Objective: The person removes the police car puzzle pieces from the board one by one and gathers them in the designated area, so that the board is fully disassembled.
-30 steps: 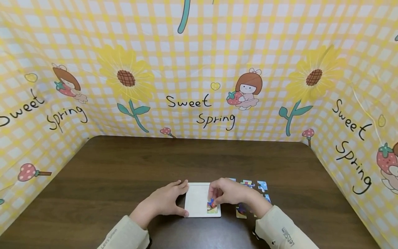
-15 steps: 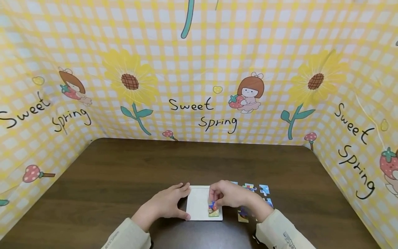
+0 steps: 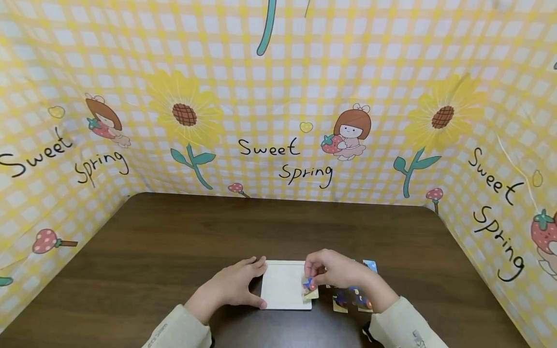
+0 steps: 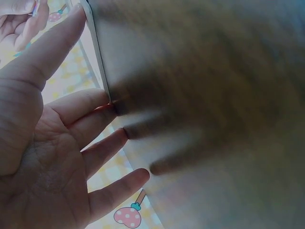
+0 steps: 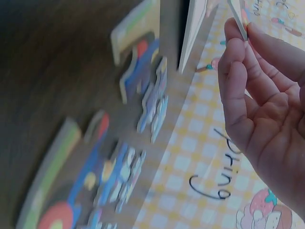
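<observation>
A white rectangular board (image 3: 283,285) lies on the table. My left hand (image 3: 230,285) rests at its left edge, thumb at the near corner and fingers at the far one, all fairly straight. In the left wrist view the thumb and forefinger of that hand (image 4: 52,119) touch the board's rim (image 4: 97,52). Over the board's right edge, my right hand (image 3: 335,268) pinches a colourful jigsaw piece (image 3: 310,290) between thumb and fingers. Seen edge-on in the right wrist view, the piece (image 5: 237,18) sits at the fingertips of the right hand (image 5: 262,90).
Several loose jigsaw pieces (image 3: 340,303) lie right of the board, partly hidden beneath my right forearm. More of these pieces (image 5: 138,52) show in the right wrist view. A checked cloth (image 3: 278,96) hangs around the back and sides of the dark wooden table (image 3: 196,232).
My right hand has lifted the jigsaw piece from the board's near right corner and shifted it rightward, past the edge. The left hand stays at the board. The head view tilts slightly.
</observation>
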Tool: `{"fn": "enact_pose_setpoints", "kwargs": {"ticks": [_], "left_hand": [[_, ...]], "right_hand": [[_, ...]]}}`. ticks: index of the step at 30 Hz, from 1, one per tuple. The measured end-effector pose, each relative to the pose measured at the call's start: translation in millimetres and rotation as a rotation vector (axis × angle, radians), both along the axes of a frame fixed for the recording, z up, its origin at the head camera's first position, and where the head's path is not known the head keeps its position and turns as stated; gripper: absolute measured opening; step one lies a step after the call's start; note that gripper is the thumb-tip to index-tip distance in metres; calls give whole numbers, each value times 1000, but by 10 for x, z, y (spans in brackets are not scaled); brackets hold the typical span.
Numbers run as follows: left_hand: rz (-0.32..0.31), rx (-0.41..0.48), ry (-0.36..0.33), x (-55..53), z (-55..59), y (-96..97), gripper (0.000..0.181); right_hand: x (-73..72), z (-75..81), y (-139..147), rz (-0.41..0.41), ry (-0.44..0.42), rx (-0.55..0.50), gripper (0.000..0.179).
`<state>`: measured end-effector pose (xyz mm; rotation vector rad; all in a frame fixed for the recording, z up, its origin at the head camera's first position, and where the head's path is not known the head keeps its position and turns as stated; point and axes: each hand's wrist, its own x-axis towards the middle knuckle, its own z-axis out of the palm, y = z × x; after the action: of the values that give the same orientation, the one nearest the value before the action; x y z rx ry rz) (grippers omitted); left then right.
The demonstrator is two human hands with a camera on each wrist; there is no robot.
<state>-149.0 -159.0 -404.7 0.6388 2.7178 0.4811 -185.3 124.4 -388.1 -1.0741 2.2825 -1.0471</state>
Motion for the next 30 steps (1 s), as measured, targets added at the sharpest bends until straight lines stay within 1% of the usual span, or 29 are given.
{"fn": "enact_pose_setpoints", "kwargs": {"ticks": [3,6,9,12,19,24,27,30], "left_hand": [[6,0,-15,5,10,-1,91],[13,3,-22,16,24,1,91],[14,8,-23,28,36,4,91],[9,11,-21,34,37,3,91],[12,-2,-14,31,38,-4,91],[14,-11,-22,29,54,22,90],[19,-16,-29,20,55,38,91],[23,-25,-30,12,51,39,91]], "right_hand": [[0,23,92,-10,1,-3,8],[11,51,186,-34,-19,-11,8],[21,66,291,-52,-22,-22,8],[37,67,404,-67,-18,-35,8],[89,70,666,-107,-13,-30,6],[127,65,914,-121,5,-38,5],[144,58,1060,-137,-2,-50,1],[161,48,1177,-152,-16,-52,3]]}}
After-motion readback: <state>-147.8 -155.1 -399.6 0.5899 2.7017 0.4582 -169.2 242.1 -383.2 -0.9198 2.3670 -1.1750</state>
